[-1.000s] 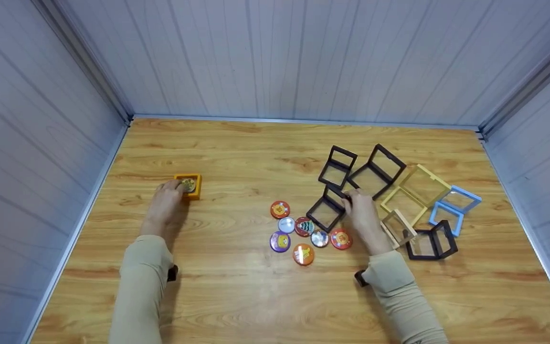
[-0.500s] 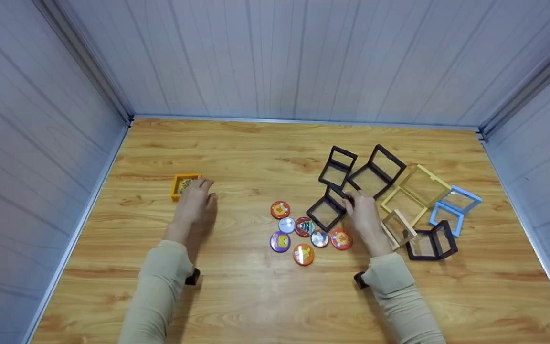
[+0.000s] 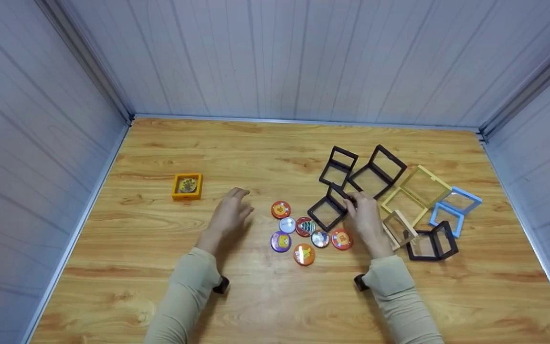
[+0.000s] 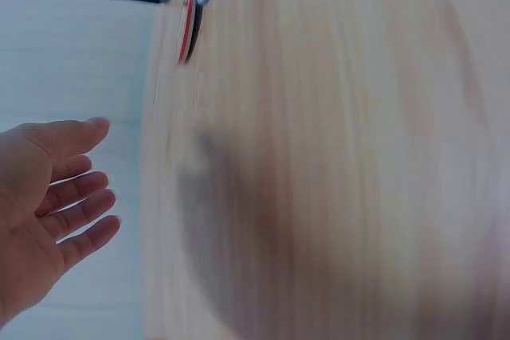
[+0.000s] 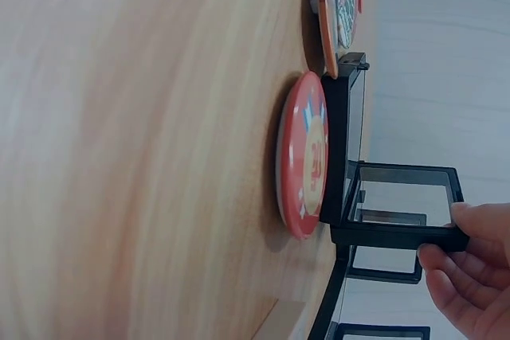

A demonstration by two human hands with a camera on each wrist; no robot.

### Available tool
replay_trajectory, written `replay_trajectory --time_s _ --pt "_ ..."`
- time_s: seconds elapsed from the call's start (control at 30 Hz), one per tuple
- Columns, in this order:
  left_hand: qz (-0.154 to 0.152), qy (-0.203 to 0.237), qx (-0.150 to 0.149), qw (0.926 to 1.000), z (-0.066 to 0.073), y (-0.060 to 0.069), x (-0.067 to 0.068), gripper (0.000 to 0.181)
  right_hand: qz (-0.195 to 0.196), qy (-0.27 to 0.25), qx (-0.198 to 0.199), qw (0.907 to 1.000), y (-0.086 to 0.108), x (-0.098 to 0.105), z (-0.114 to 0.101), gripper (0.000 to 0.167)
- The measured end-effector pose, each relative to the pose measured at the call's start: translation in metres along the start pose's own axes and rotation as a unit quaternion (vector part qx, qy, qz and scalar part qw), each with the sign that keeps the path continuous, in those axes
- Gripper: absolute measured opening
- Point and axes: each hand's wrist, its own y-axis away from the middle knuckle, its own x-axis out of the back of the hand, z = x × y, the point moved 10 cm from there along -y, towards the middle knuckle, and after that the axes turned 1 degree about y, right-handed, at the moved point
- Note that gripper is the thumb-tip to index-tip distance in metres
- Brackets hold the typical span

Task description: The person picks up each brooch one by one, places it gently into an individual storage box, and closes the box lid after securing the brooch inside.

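My right hand [image 3: 366,217] pinches the raised lid of an open black display frame [image 3: 326,213] between thumb and fingers, as the right wrist view also shows. My left hand [image 3: 227,212] is above the table with its fingers apart and holds nothing. Several round badges lie between the hands: a red badge [image 3: 280,209] nearest the left hand, a purple badge [image 3: 280,241], an orange badge [image 3: 304,254] and another red badge [image 5: 304,155] close to the black frame. On the left sits a closed orange frame [image 3: 187,187] with a round yellowish piece inside.
Other opened frames stand on the right: black frames [image 3: 379,172], a yellow frame [image 3: 406,203], a blue frame [image 3: 454,210], a beige frame [image 3: 397,229] and a black one [image 3: 431,244]. Pale panel walls [image 3: 275,62] enclose the wooden table [image 3: 256,306] at back and sides.
My left hand has let go of the orange frame and moved right toward the badges, its fingers spreading. My right hand keeps its pinch on the black frame's lid, nearly still.
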Motion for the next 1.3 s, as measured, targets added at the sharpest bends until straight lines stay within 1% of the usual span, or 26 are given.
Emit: replay_trajectory --time_s 0.2,0.3,0.4,0.5,0.67,0.8,0.97,1.07,1.13,1.3 --pt "-0.033 0.040 -0.027 0.9983 0.015 -0.003 -0.025 0.047 0.006 -0.015 -0.004 0.9999 0.001 0.000 0.002 0.017" --pt "-0.037 0.038 -0.050 0.9973 0.022 -0.005 -0.033 0.048 0.019 -0.013 0.006 0.9997 0.001 0.002 0.001 0.015" --pt "-0.043 0.031 -0.066 0.9964 0.026 -0.008 -0.040 0.049 0.032 -0.004 0.018 0.9993 0.001 0.004 -0.001 0.014" --pt "-0.061 0.027 -0.068 0.9954 0.028 -0.011 -0.048 0.050 0.034 -0.004 0.019 0.9992 0.001 0.004 -0.001 0.015" --pt "-0.094 0.017 -0.073 0.9927 0.033 -0.014 -0.060 0.051 0.023 -0.010 0.002 0.9997 0.000 0.003 0.003 0.016" --pt "-0.114 0.018 -0.080 0.9902 0.036 -0.017 -0.067 0.051 0.024 -0.012 0.002 0.9996 0.001 0.003 0.003 0.016" --pt "-0.130 0.012 -0.089 0.9874 0.041 -0.021 -0.073 0.052 0.029 -0.016 0.003 0.9995 0.001 0.003 0.003 0.015" --pt "-0.147 0.009 -0.077 0.9861 0.041 -0.023 -0.077 0.052 0.028 -0.016 0.000 0.9995 0.001 0.003 0.004 0.015" --pt "-0.155 0.006 -0.075 0.9850 0.041 -0.024 -0.079 0.051 0.028 -0.018 -0.001 0.9994 0.002 0.003 0.004 0.014" --pt "-0.157 -0.007 -0.089 0.9836 0.043 -0.026 -0.082 0.047 0.032 -0.013 0.001 0.9994 0.002 0.003 0.004 0.014"
